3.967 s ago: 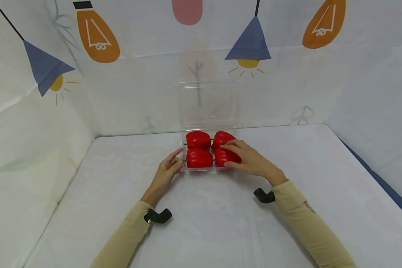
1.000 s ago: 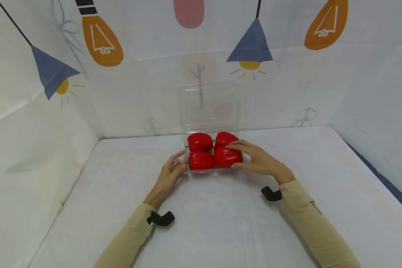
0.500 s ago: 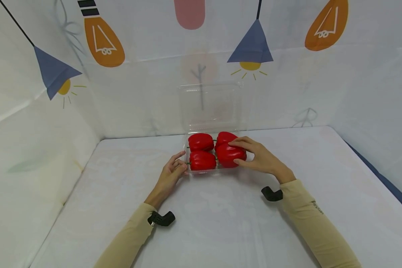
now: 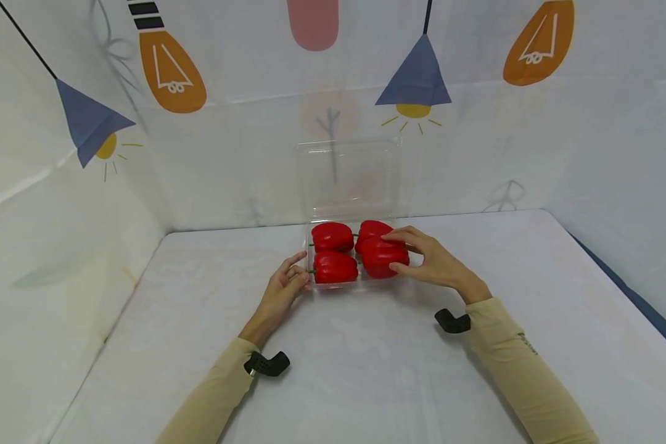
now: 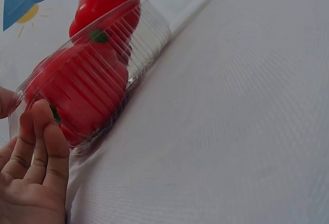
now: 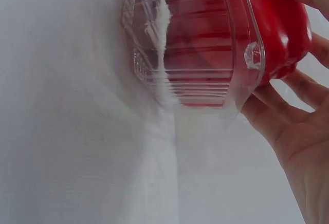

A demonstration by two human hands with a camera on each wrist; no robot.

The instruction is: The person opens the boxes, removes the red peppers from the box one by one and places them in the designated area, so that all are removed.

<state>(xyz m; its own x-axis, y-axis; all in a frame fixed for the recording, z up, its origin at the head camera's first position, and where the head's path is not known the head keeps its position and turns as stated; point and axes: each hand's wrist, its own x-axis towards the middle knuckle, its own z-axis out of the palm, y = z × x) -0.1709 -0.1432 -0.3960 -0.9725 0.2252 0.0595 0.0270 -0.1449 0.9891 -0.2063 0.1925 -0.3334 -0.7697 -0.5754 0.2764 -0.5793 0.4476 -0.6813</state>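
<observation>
A clear plastic clamshell container [image 4: 333, 285] holds red bell peppers with green stems. Its see-through lid [image 4: 348, 176] stands raised at the back. My right hand [image 4: 430, 262] grips the front right bell pepper [image 4: 380, 262] from its right side, thumb in front and fingers over the top. In the right wrist view this pepper sits above the rim. My left hand [image 4: 280, 293] holds the container's left side, with fingertips [image 5: 55, 136] against the ribbed wall. Beside that hand lies the front left bell pepper [image 4: 335, 267]; behind it is another bell pepper [image 4: 332, 236]. The back right bell pepper [image 4: 370, 229] is partly covered.
A white cloth covers the table [image 4: 338, 370], with the container near its back edge. Behind rises a white curtain [image 4: 244, 154] printed with lamps and bulbs; the lid stands close before it. A dark camera mount [image 4: 269, 364] sits on each wrist.
My right hand has lifted the front right pepper slightly and shifted it to the right, so it now sits higher than its neighbour. The left hand stays at the container's left side.
</observation>
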